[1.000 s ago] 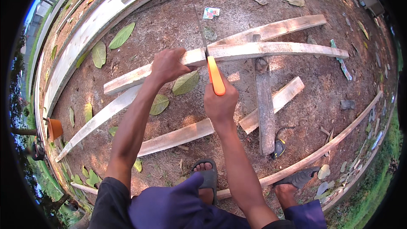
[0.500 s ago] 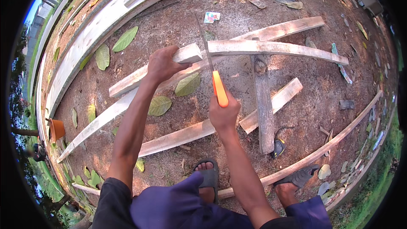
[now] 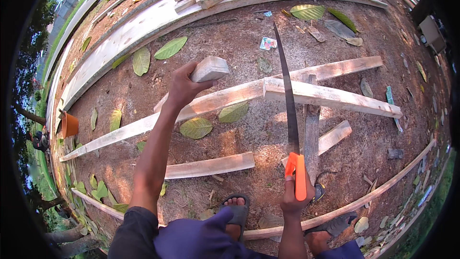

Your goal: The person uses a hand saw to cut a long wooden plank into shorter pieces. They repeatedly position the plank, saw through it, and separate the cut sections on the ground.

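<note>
The saw (image 3: pixel 291 115) (orange-handled) and pale timber (image 3: pixel 211 70) are held apart.

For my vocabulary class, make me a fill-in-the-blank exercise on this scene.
The right hand holds a long, dark-bladed handsaw by its ____-coloured handle.
The other hand, the ____ one, grips a pale, squared wooden beam.
The handsaw's tip points ____ from the person.

Missing words: orange; left; away.
</note>
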Demonstrator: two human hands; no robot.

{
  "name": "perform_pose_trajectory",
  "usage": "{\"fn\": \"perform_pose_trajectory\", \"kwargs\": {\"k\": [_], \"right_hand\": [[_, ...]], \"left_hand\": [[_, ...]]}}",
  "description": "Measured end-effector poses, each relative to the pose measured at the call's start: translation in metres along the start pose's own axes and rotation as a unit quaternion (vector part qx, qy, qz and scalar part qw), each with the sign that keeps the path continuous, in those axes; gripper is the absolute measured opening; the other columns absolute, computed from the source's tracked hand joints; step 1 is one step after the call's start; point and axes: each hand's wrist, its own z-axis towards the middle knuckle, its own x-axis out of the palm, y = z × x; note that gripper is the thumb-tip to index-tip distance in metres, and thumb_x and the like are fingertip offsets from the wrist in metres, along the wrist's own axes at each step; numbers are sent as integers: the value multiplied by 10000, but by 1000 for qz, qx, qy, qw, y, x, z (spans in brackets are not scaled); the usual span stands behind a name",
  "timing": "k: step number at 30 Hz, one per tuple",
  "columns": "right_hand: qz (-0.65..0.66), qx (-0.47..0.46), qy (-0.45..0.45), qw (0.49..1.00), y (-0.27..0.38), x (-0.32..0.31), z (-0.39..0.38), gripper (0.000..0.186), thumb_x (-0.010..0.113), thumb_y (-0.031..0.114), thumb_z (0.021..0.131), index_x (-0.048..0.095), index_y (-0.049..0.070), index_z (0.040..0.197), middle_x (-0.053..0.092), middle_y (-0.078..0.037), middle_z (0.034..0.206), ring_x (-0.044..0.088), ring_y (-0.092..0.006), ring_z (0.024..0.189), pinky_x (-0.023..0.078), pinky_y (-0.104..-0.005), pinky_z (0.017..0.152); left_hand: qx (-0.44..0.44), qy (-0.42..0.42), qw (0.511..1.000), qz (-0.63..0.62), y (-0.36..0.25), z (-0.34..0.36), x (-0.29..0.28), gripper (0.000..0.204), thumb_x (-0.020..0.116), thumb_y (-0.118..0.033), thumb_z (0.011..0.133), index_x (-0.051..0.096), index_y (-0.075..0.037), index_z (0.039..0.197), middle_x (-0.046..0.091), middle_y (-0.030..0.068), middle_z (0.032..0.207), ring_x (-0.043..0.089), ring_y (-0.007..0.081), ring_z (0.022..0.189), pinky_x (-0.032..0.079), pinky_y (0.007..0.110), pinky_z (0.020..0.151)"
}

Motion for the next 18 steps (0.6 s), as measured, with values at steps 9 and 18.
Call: {"fn": "perform_pose_trajectory", "kwargs": {"k": [9, 18], "right_hand": [[93, 60, -61, 992, -9, 4, 18, 110, 619, 4, 899, 645, -60, 984, 595, -53, 735, 577, -180, 622, 444, -354, 567], [209, 82, -75, 972, 63, 16, 25, 104, 636, 13, 906, 574, 16, 823, 506, 11, 627, 468, -81, 501, 341, -270, 476]], "left_hand": [[154, -349, 837, -392, -23, -52, -133, 470, 875, -265, 882, 666, -19, 1223, 717, 35, 1103, 672, 125, 1012, 514, 328, 970], [-110, -464, 614, -629, 46, -158, -163, 710, 705, -579, 953, 506, -113, 1450, 578, 87, 1346, 545, 267, 1256, 427, 520, 1109]]}}
